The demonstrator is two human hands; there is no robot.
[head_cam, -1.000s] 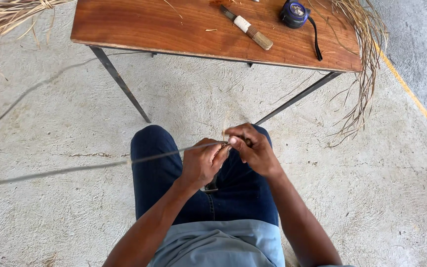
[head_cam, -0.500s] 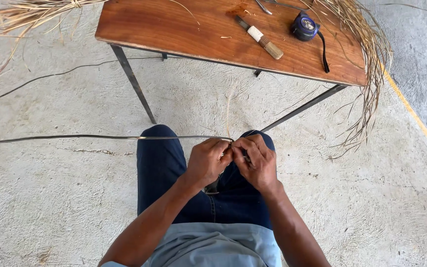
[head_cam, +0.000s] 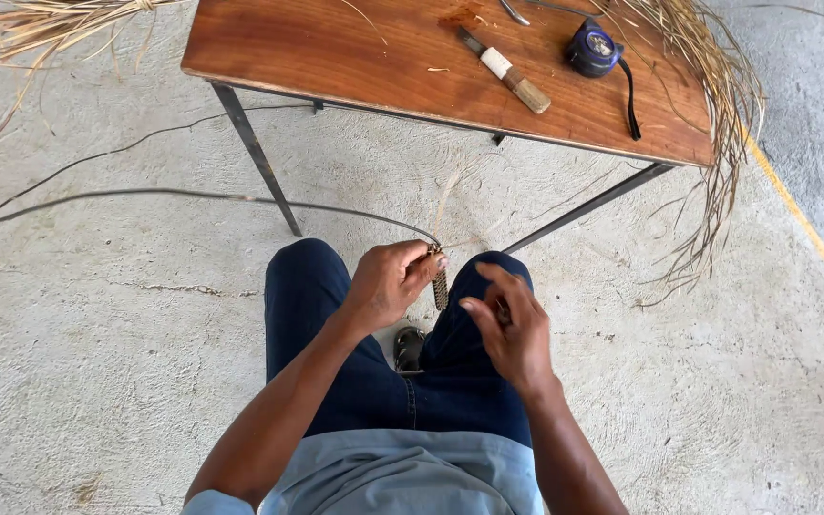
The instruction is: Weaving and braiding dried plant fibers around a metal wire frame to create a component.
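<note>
Since 0.5 s ago, hands have separated: right hand (head_cam: 517, 329) has let go and dropped back over right thigh; fibre run now curves instead of lying straight.

Left hand (head_cam: 388, 281): wrist bent, above left knee, fingers clenched, thumb and forefinger pinching top of braided strip (head_cam: 440, 282). Strip hangs between knees, short, narrow, woven texture.
Right hand: fingers released, loosely curled, palm twd strip, near but not touching.
Long fibre strand (head_cam: 240, 198): thin, grey, 1 pc, runs from pinch point left across rough concrete floor (head_cam: 97, 362).
Wooden table (head_cam: 336, 52): reddish, smooth top, dark metal legs. On it: 1 knife (head_cam: 505, 70), wood handle w/ white band; 1 tape measure (head_cam: 591, 50), blue-black.
Dry straw bundles (head_cam: 717, 114): 2, at left and right table ends.
</note>
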